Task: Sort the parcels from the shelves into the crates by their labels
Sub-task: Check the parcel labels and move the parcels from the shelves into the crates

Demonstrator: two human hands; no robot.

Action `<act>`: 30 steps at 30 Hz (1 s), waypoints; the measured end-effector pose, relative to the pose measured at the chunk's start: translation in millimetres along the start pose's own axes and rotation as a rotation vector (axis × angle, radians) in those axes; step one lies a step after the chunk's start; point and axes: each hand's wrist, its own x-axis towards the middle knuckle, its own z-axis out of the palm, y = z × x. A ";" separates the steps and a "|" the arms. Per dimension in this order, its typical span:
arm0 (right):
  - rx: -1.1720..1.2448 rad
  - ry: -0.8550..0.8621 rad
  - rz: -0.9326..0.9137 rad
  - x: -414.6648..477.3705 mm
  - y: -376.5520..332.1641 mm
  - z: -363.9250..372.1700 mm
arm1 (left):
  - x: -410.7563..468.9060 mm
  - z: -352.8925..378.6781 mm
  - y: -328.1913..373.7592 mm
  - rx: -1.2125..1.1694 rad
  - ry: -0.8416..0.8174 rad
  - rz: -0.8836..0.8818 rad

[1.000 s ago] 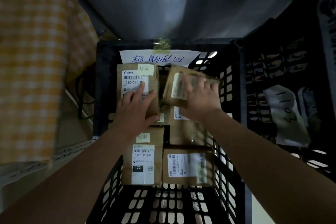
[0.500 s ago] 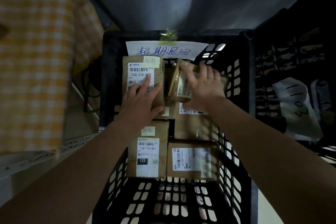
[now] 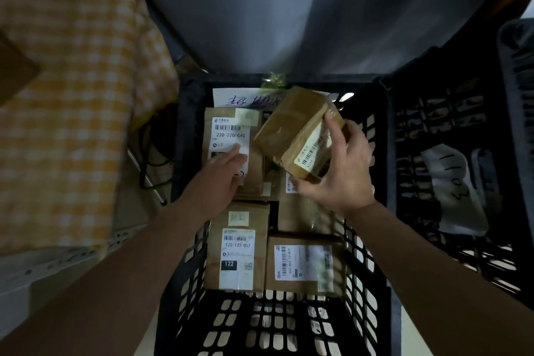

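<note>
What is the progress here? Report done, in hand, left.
Done: several parcels lie flat in the black crate, including one marked 122-122-007. In hand: the right hand holds a tilted brown parcel above them; the left hand rests on the parcel marked 220-220. Left: placing the held parcel; shelves are out of view.

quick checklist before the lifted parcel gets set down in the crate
1. Right hand grips the tilted brown cardboard parcel: ok.
2. Its white barcode label readable: cannot tell, blurred.
3. Left hand rests on the brown parcel marked 220-220: ok.
4. Free floor in the black plastic lattice crate: ok, near end bare.
5. Handwritten white paper sign fully visible: not ok, partly covered.
</note>
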 end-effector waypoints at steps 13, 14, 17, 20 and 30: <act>-0.368 -0.224 0.308 14.0 16.4 64.5 | 2.0 27.6 22.2 0.270 0.189 -0.066; -0.365 -0.277 0.227 10.3 22.5 67.8 | 1.6 30.4 21.3 0.289 0.200 -0.065; -0.449 -0.503 0.030 -9.5 36.1 73.2 | -1.1 38.3 20.5 0.323 0.194 -0.042; -0.595 -0.591 -0.024 -19.5 41.7 75.1 | -4.5 43.5 22.1 0.411 0.142 -0.022; -0.641 -0.542 0.236 4.9 16.5 75.2 | -3.5 39.8 21.3 0.416 0.161 -0.029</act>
